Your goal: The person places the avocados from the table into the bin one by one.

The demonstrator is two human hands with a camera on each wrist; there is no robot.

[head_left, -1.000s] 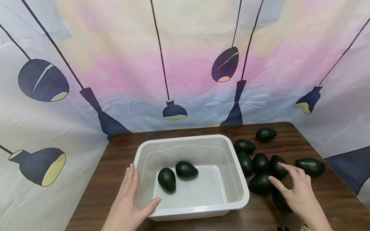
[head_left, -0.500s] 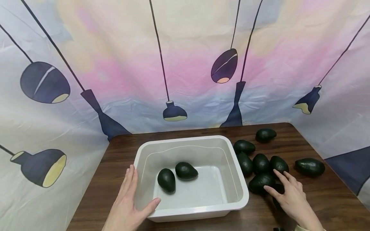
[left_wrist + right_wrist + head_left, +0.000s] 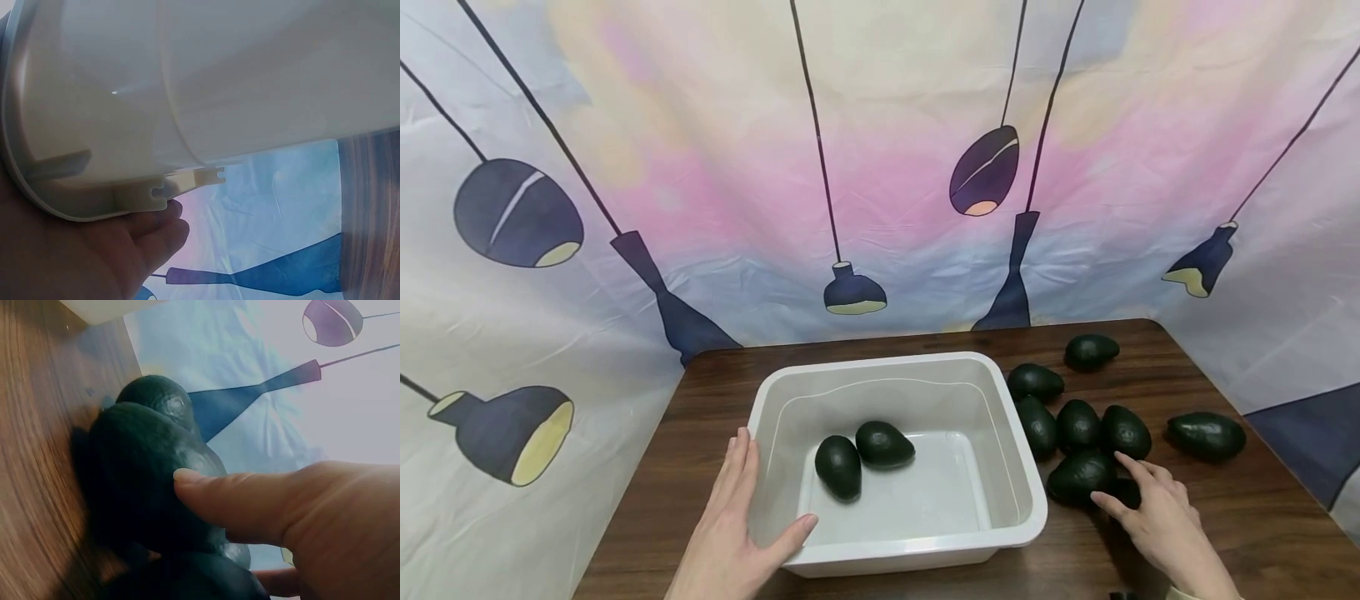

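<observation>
My left hand (image 3: 722, 525) rests at the near left corner of a white plastic tub (image 3: 895, 550), fingers straight along the outside and thumb over the rim. The left wrist view shows fingers (image 3: 164, 240) under the rim. Inside the tub lie two dark green avocados, a left avocado (image 3: 838, 468) and a right avocado (image 3: 883, 444), touching. On the right, my right hand (image 3: 1165, 521) grips an avocado (image 3: 1126, 492) between thumb and fingers, partly hidden behind the hand. Against it sits another avocado (image 3: 1081, 477). In the right wrist view, the thumb (image 3: 219, 494) lies against dark avocado skin.
Several more avocados, such as a middle one (image 3: 1078, 425), cluster beside the tub's right wall. One avocado (image 3: 1091, 352) lies near the back edge and another (image 3: 1206, 436) farther right. The brown wooden table (image 3: 655, 483) ends at a cloth backdrop (image 3: 910, 200) printed with lamps.
My right hand has come down and left onto the near avocado, which has shifted slightly away from me. In the tub, the left avocado has rolled against the other. My left hand stays.
</observation>
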